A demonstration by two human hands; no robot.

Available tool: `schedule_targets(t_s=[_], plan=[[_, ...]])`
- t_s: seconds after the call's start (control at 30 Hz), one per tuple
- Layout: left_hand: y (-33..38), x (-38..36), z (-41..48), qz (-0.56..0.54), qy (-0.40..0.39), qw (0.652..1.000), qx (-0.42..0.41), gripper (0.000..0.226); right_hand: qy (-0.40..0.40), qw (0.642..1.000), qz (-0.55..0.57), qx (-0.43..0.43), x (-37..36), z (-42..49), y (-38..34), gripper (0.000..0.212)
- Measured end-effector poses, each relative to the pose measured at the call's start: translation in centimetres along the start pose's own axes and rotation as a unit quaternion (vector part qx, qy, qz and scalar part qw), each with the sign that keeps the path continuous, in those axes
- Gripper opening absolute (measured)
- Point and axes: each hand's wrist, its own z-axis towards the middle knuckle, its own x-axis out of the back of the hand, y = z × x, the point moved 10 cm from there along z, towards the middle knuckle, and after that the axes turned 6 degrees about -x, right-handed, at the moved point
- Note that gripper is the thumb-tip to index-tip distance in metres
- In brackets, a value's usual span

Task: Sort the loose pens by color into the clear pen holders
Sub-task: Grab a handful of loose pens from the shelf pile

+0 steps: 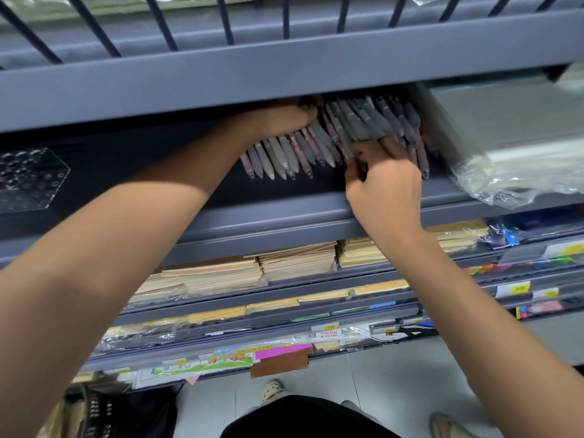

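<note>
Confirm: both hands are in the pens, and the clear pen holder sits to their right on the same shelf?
No. The head view shows the clear pen holder left of the pens, not right. It is on the same shelf, and the left hand and right hand are both in the pens.

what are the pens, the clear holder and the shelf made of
Pens: probably plastic, matte grey and pink barrels.
Clear holder: likely acrylic, see-through, glossy, holes catching light.
Shelf: probably painted metal, smooth grey-blue, rolled front lip.
</note>
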Motion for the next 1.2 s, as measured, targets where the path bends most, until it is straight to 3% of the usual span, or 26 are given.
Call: schedule_targets(t_s=[0.43, 0.6, 0.73, 0.83, 0.87, 0.97, 1.0, 1.1, 1.2], plan=[[0.3, -0.6, -1.6, -0.015, 0.001, 0.995, -0.096, 0.018, -0.020, 1.000, 0.015, 0.006, -0.2, 0.1, -0.7, 0.022], [0.6, -0.5, -2.5, -0.036, -0.012, 0.993, -0.108, 0.013, -0.036, 0.998, -0.039, 0.041, -0.8, 0.3, -1.5, 0.024], [0.8, -0.1, -3.8, -0.101, -0.012, 0.989, -0.109, 0.021, -0.077, 0.993, -0.084, 0.033, -1.4, 1.3, -2.0, 0.023], [-0.8, 0.7, -4.4, -0.165, 0.042, 0.984, -0.058, 0.013, -0.145, 0.981, -0.125, 0.023, -2.2, 2.3, -2.4, 0.021], [-1.6, 1.5, -4.7, -0.170, 0.092, 0.981, -0.030, 0.022, -0.168, 0.977, -0.130, 0.010, -2.4, 2.8, -2.4, 0.021], [-3.2, 4.8, -6.5, -0.069, 0.236, 0.969, 0.029, 0.039, -0.212, 0.969, -0.129, -0.006, -3.0, 3.8, -3.0, 0.019], [-3.9, 5.2, -6.9, 0.006, 0.229, 0.971, 0.060, 0.046, -0.216, 0.968, -0.128, 0.003, -3.1, 4.0, -3.5, 0.020], [-6.9, 4.6, -8.4, 0.159, 0.086, 0.964, 0.196, 0.081, -0.217, 0.966, -0.138, 0.027, -3.2, 3.8, -4.3, 0.022], [-7.8, 3.9, -9.2, 0.104, -0.001, 0.965, 0.242, 0.093, -0.198, 0.965, -0.164, 0.054, -3.1, 3.0, -4.8, 0.022]])
